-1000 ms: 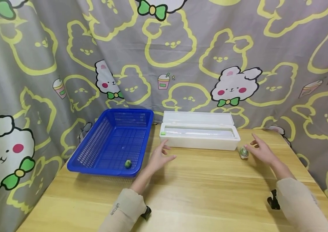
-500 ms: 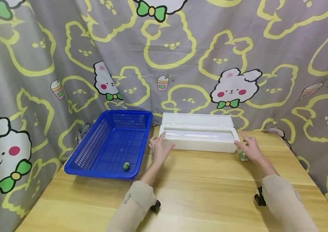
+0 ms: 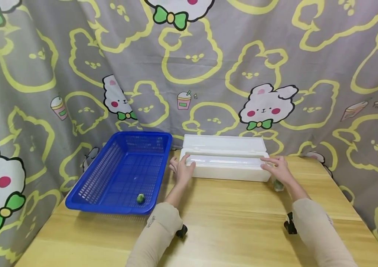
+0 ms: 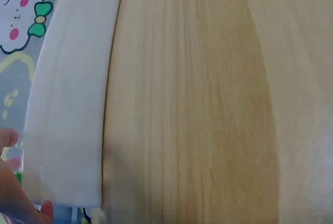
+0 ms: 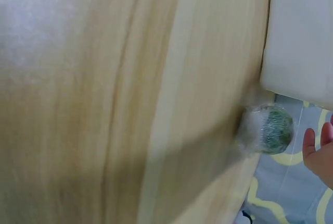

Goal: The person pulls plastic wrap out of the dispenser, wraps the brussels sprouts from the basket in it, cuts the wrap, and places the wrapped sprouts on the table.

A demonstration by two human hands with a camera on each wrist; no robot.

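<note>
A long white box [image 3: 227, 173] with its lid [image 3: 224, 144] raised stands at the back of the table. A roll of clear cling film [image 3: 225, 161] lies along its opening. My left hand [image 3: 183, 170] pinches the roll's left end with thumb and index finger. At the right end, my right hand [image 3: 278, 170] does the same. Just below that hand a small round green vegetable wrapped in clear film [image 5: 276, 129] sits on the table, beside the box's right end. In the left wrist view, the left hand [image 4: 15, 195] shows only partly, at the box's end.
A blue plastic basket [image 3: 75, 198] stands left of the box, with one small round green vegetable [image 3: 140, 198] in its near right corner. The wooden table [image 3: 229, 218] reaches back to a patterned curtain [image 3: 205, 66].
Both hands have moved to the box and closed in on the film roll's ends. The right hand has left the wrapped vegetable. The roll now looks slightly higher in the opening.
</note>
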